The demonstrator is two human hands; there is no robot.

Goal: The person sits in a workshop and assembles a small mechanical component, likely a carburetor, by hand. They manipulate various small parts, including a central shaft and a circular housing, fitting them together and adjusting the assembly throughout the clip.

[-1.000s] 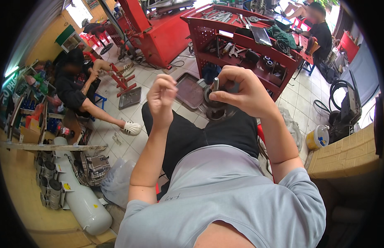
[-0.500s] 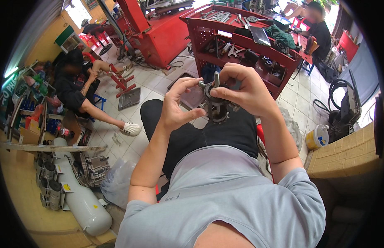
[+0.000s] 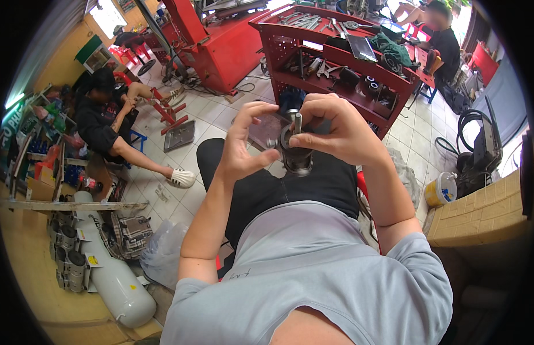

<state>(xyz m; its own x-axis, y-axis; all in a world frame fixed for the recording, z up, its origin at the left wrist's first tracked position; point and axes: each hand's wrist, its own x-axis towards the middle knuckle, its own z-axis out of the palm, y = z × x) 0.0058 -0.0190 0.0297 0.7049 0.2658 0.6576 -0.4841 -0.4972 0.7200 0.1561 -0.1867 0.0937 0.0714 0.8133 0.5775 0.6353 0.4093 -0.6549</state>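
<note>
Over my lap is a dark metal machine part [image 3: 297, 160], roughly cylindrical, with a ring-shaped lower end and a bright metal pin standing up from its top. My right hand [image 3: 336, 126] is closed on its upper right side, the thumb pressed near the base of the pin and the fingers curled behind. My left hand [image 3: 242, 144] is beside the part's left side, thumb and fingers spread in a curve with a gap between them. A small round metal end of the part points into that gap. I cannot tell whether the left thumb tip touches the part.
Ahead stands a red tool cart [image 3: 336, 57] with wrenches on top. Metal trays [image 3: 180, 135] lie on the tiled floor. A seated person [image 3: 106, 115] is at the left, another [image 3: 442, 46] at the far right. A grey cylinder [image 3: 114, 276] lies at lower left, a bucket [image 3: 440, 191] at right.
The metal part has turned in my right hand, so its pin and round ends sit differently. My left fingers have come off its top and moved slightly left.
</note>
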